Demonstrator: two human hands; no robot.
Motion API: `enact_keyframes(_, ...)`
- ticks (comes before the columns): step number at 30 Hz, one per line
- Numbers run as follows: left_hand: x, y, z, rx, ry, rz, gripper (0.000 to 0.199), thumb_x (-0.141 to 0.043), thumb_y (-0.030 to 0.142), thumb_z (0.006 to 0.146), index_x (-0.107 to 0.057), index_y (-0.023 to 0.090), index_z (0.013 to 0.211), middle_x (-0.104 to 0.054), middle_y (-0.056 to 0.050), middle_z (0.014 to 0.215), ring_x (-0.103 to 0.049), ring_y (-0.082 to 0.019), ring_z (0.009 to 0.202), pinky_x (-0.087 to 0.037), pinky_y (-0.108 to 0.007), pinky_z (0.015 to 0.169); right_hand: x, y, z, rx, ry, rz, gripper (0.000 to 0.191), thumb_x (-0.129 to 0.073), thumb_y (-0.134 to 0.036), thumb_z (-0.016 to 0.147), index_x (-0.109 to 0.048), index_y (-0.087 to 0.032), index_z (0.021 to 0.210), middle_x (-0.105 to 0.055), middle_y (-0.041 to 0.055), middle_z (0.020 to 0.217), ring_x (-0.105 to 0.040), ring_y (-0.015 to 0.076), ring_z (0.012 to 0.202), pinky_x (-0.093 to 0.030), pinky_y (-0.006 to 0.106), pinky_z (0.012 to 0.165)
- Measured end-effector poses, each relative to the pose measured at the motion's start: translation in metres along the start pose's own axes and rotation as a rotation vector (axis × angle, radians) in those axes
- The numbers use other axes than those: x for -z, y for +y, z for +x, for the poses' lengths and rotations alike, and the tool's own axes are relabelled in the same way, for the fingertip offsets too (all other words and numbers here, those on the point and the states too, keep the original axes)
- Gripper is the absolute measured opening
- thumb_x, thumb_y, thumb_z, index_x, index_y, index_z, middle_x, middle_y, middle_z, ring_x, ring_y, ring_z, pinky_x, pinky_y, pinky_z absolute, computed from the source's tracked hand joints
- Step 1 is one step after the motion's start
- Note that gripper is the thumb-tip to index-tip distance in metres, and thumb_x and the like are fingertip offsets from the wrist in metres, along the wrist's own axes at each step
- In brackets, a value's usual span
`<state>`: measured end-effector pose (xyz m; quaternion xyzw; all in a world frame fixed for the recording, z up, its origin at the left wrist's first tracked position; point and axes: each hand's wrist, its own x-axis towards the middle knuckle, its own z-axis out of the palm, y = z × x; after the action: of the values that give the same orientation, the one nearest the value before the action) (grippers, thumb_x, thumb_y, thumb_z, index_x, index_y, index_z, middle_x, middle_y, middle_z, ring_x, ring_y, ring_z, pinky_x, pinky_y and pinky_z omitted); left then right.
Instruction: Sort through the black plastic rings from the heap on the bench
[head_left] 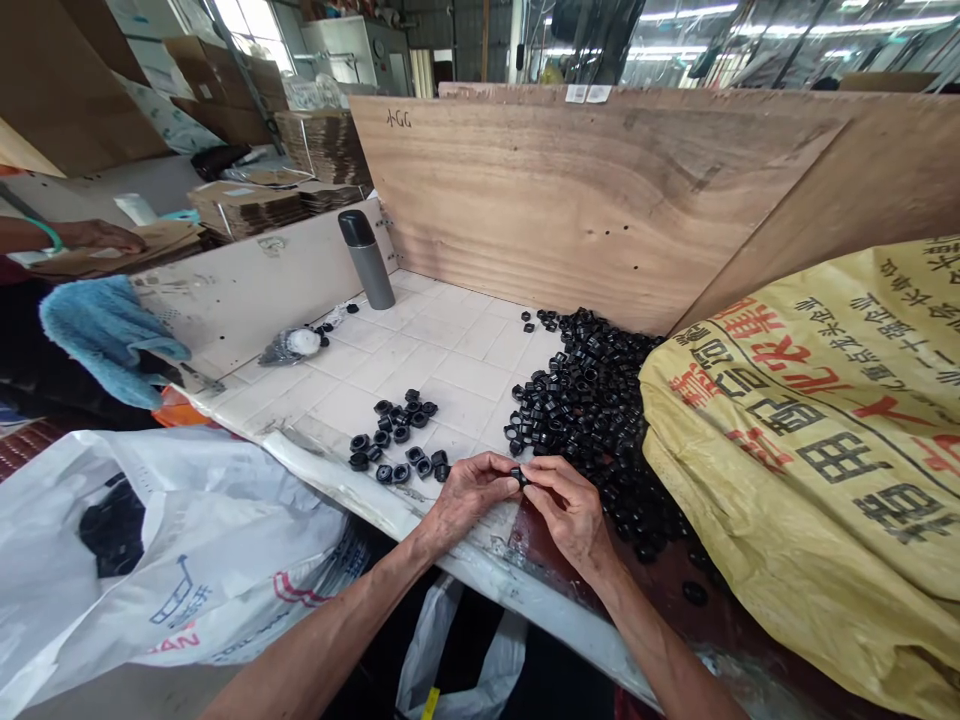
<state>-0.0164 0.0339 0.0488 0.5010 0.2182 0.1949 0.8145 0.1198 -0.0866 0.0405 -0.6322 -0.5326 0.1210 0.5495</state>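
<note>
Both my hands meet over the table's front edge, pinching one small black plastic ring-shaped cap (518, 477) between thumbs and fingers. My left hand (474, 490) grips it from the left, and my right hand (568, 508) from the right; the fingertips cover much of it. A large heap of similar black caps (585, 390) lies just beyond my right hand. To the left of my left hand, a smaller loose group of black caps (401, 434) rests on the white tiled table top (450, 375).
A yellow woven sack (787, 480) leans at the right. White plastic bags (225, 540) stand front left. A grey bottle (367, 262) is by the wooden back board (570, 200). A blue towel (112, 335) drapes over the left side. Another person's hand (101, 237) is at far left.
</note>
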Motion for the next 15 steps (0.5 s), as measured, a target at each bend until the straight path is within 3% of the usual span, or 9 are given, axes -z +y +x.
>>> enact_keyframes(10, 0.001, -0.014, 0.002, -0.294, 0.002, 0.268, 0.019, -0.076, 0.033, 0.082, -0.069, 0.017, 0.091, -0.066, -0.006, 0.099, -0.063, -0.019, 0.095, -0.052, -0.033, 0.091, -0.006, 0.008, -0.009, -0.077, 0.016, -0.194, 0.013, -0.054, -0.028, 0.096, -0.065, -0.021, 0.100, -0.072, 0.0062, 0.092, -0.069, 0.0209, 0.082, -0.053, 0.032, 0.079)
enact_keyframes(15, 0.002, -0.015, 0.003, -0.307, 0.010, 0.308, 0.017, -0.075, 0.031, 0.083, -0.069, 0.018, 0.093, -0.065, -0.006, 0.101, -0.063, -0.020, 0.097, -0.052, -0.034, 0.092, -0.007, 0.003, -0.007, -0.318, 0.007, 0.011, 0.018, -0.058, -0.038, 0.093, -0.064, -0.021, 0.095, -0.068, 0.0016, 0.075, -0.063, 0.0167, 0.062, -0.051, 0.026, 0.059)
